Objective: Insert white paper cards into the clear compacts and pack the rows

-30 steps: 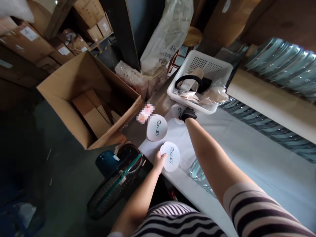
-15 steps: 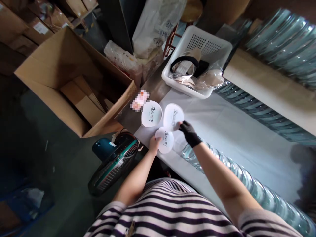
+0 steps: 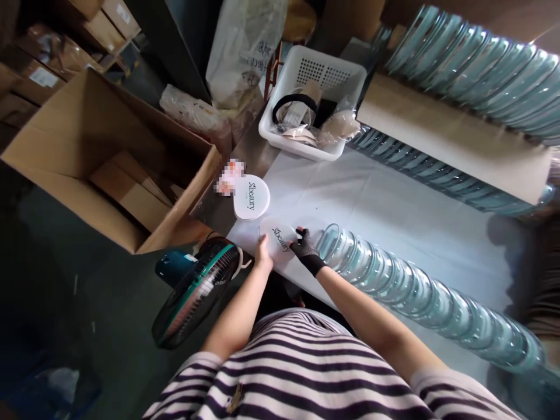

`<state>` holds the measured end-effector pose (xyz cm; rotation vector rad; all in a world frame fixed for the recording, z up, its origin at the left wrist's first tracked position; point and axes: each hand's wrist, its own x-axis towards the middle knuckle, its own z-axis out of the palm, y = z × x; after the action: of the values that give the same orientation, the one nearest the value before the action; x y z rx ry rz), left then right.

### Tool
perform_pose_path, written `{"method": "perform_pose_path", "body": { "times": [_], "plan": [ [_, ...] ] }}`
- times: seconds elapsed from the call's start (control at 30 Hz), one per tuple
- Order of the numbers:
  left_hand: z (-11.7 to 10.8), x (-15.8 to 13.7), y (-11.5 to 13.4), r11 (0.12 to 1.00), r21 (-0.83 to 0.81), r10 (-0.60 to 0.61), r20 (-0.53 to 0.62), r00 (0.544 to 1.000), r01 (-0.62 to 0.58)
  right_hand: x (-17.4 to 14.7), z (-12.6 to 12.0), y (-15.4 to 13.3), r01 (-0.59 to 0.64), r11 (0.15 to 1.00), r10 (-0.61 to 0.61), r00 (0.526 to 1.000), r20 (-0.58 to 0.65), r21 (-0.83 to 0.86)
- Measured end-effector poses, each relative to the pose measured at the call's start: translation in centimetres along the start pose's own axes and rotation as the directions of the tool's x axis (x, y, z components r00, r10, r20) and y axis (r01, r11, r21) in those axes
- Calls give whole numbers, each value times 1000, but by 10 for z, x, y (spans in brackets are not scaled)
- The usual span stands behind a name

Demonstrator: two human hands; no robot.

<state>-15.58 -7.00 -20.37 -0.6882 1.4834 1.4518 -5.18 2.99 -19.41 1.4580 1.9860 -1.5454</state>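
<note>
A white rounded card printed "beauty" lies between my hands near the table's front edge. My left hand, bare, pinches its left side with the thumb on top. On the right side, my right hand, in a black fingerless mesh glove, grips the card's edge. Whether a second card sits beneath it I cannot tell. Just beyond is another white "beauty" card, perhaps a stack, lying on the table beside a blurred-out pink item. A long row of nested clear plastic pieces starts right of my gloved hand.
A white plastic basket with bagged pieces and a black band stands at the back. To the left are an open cardboard box and a fan. More clear pieces stand on cardboard at the back right of the table.
My hands have come together: the card in my right hand has moved down to the one in my left, and only one printed face shows between them. The view has shifted to the right.
</note>
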Motion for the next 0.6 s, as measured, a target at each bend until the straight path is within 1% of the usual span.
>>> {"method": "perform_pose_path", "body": {
  "times": [0.03, 0.07, 0.1, 0.17, 0.2, 0.23, 0.27, 0.3, 0.33, 0.37, 0.4, 0.43, 0.47, 0.53, 0.6],
  "plan": [
    [0, -4, -2, 1000, 3, 18, 13, 1000, -18, -2, -2, -1, 5, 998, -5, 1000, 0, 65],
    [-1, -8, -3, 999, 7, 41, 21, 999, -41, -5, -4, -4, 18, 996, -18, 1000, -4, 90],
    [-3, -11, -3, 998, 9, 66, 17, 998, -66, -8, -7, -7, 50, 997, -49, 999, -11, 62],
    [-8, -15, 3, 986, 28, 167, -39, 985, -166, -14, -14, -12, 171, 980, -172, 985, -4, -106],
    [-12, -16, 7, 968, 59, 249, -71, 966, -245, -16, -16, -14, 229, 954, -229, 973, 22, -195],
    [-16, -17, 13, 935, 112, 346, -84, 934, -336, -17, -18, -15, 290, 921, -285, 957, 58, -262],
    [-19, -18, 18, 884, 184, 446, -63, 893, -429, -17, -18, -16, 356, 884, -344, 934, 94, -302],
    [-22, -18, 23, 818, 263, 532, -5, 847, -512, -17, -17, -15, 420, 851, -402, 907, 123, -317],
    [-24, -20, 27, 749, 333, 584, 78, 808, -573, -16, -15, -13, 474, 824, -457, 880, 130, -311],
    [-26, -21, 30, 694, 381, 599, 164, 784, -611, -16, -12, -11, 517, 803, -507, 854, 117, -295],
    [-27, -22, 30, 661, 408, 590, 236, 772, -630, -16, -9, -8, 545, 791, -544, 834, 89, -278],
    [-28, -24, 29, 651, 420, 567, 285, 773, -632, -16, -5, -6, 555, 789, -563, 825, 53, -264],
    [-29, -26, 26, 662, 420, 542, 303, 784, -621, -18, -2, -3, 556, 792, -570, 821, 18, -254],
    [-30, -28, 17, 706, 411, 510, 269, 817, -576, -24, 4, 3, 565, 789, -587, 809, -24, -243],
    [-30, -30, 7, 722, 417, 509, 220, 832, -552, -31, 7, 7, 580, 775, -606, 795, -35, -251]
  ]
}}
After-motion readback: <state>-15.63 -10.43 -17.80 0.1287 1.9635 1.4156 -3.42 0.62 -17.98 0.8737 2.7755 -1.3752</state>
